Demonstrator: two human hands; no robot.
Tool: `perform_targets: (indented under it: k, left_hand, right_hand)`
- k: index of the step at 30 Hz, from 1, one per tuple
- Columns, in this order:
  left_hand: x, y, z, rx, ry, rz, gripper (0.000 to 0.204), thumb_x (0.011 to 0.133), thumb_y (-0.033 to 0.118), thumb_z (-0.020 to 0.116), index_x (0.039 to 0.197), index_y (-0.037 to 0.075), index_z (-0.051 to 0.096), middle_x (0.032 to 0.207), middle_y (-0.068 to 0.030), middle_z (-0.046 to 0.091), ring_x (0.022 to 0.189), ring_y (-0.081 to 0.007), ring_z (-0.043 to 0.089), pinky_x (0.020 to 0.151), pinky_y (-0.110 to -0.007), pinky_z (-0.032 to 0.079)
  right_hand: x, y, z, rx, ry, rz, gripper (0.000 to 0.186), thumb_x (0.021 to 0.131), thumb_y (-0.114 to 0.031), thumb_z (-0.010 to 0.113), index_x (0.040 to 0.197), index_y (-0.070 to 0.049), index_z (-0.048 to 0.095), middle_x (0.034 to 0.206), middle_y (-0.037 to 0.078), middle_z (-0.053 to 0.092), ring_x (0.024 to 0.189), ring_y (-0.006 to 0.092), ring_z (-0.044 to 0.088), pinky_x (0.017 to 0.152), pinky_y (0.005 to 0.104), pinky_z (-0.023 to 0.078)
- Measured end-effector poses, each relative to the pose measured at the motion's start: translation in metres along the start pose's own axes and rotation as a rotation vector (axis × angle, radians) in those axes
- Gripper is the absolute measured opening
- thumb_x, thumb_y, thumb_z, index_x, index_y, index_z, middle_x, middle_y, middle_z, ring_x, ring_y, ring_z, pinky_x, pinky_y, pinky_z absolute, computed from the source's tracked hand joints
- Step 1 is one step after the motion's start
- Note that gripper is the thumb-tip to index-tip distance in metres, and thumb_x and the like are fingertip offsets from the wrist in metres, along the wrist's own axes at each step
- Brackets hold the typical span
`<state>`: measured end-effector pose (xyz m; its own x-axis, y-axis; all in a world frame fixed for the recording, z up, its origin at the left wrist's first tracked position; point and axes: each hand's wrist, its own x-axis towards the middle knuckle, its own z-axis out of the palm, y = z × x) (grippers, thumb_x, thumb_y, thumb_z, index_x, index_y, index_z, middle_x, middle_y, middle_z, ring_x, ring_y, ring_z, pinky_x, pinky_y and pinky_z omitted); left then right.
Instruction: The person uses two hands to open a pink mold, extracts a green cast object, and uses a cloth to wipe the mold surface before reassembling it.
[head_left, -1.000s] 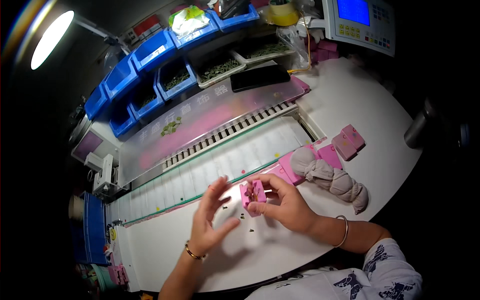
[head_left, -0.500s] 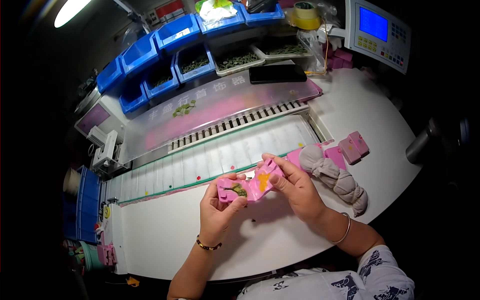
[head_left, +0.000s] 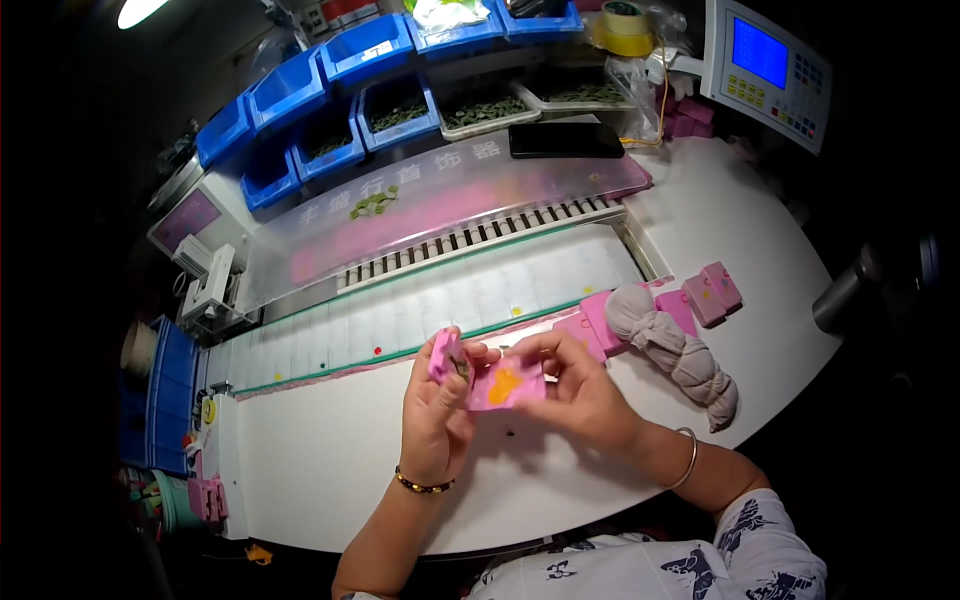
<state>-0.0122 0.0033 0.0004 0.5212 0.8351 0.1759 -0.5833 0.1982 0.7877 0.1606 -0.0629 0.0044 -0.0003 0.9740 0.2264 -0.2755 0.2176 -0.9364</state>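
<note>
A pink mould (head_left: 527, 384) is opened out above the white table, its two halves meeting in the middle. My left hand (head_left: 432, 435) is closed on the left half, which is tipped nearly on edge. A dark green branch-shaped piece (head_left: 458, 364) lies in that half, partly behind my thumb. My right hand (head_left: 590, 405) pinches the outer edge of the right half, which bears an orange-yellow patch (head_left: 503, 384). A small dark bit (head_left: 511, 433) rests on the table below the mould.
A twisted grey cloth (head_left: 675, 350) and several pink mould blocks (head_left: 712, 295) lie at the right. Beyond my hands runs a glass-edged row of white slots (head_left: 460, 306). Behind are a translucent cover (head_left: 440, 195), a black phone (head_left: 565, 140), blue bins (head_left: 400, 112) and a control panel (head_left: 770, 75).
Both halves have turned: the left one is steeper, the right one flatter and lower. My right hand has shifted down to the mould's outer edge. The view has moved slightly.
</note>
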Motion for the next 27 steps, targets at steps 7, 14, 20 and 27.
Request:
perform_targets:
  k: [7, 14, 20, 27]
  left_hand:
    - [0.003, -0.004, -0.001, -0.359, 0.33, -0.221, 0.045, 0.094, 0.052, 0.054, 0.098, 0.008, 0.059, 0.091, -0.0069, 0.064, 0.074, -0.0186, 0.062, 0.059, -0.033, 0.057]
    - [0.0, 0.0, 0.006, -0.233, 0.331, -0.379, 0.029, 0.094, 0.033, 0.056, 0.083, 0.006, 0.055, 0.065, -0.0093, 0.059, 0.055, -0.0173, 0.057, 0.051, -0.028, 0.048]
    - [-0.005, -0.015, 0.006, -0.075, 0.343, -0.319, 0.025, 0.094, 0.023, 0.053, 0.076, 0.006, 0.051, 0.07, -0.0049, 0.056, 0.06, -0.0137, 0.055, 0.055, -0.027, 0.046]
    - [-0.007, -0.025, 0.001, 0.209, 0.319, -0.218, 0.027, 0.097, 0.026, 0.046, 0.079, 0.007, 0.053, 0.071, -0.0038, 0.055, 0.061, -0.0131, 0.053, 0.055, -0.026, 0.044]
  right_hand:
    - [-0.01, 0.005, 0.017, -0.47, -0.449, -0.197, 0.029, 0.087, -0.007, 0.068, 0.114, -0.003, 0.062, 0.116, 0.01, 0.045, 0.098, 0.0196, 0.06, 0.087, 0.0309, 0.052]
    - [-0.009, -0.008, 0.015, -0.474, -0.21, -0.161, 0.017, 0.086, -0.008, 0.068, 0.102, -0.007, 0.07, 0.098, 0.008, 0.06, 0.074, 0.0163, 0.063, 0.064, 0.027, 0.052]
    - [-0.003, -0.008, 0.015, -0.71, 0.033, -0.359, 0.018, 0.079, -0.008, 0.073, 0.097, -0.005, 0.067, 0.098, 0.009, 0.056, 0.078, 0.0203, 0.059, 0.067, 0.0303, 0.05]
    - [-0.006, -0.002, 0.017, -0.91, -0.038, -0.543, 0.019, 0.073, -0.01, 0.076, 0.087, -0.008, 0.064, 0.098, 0.006, 0.055, 0.08, 0.0223, 0.056, 0.069, 0.0336, 0.046]
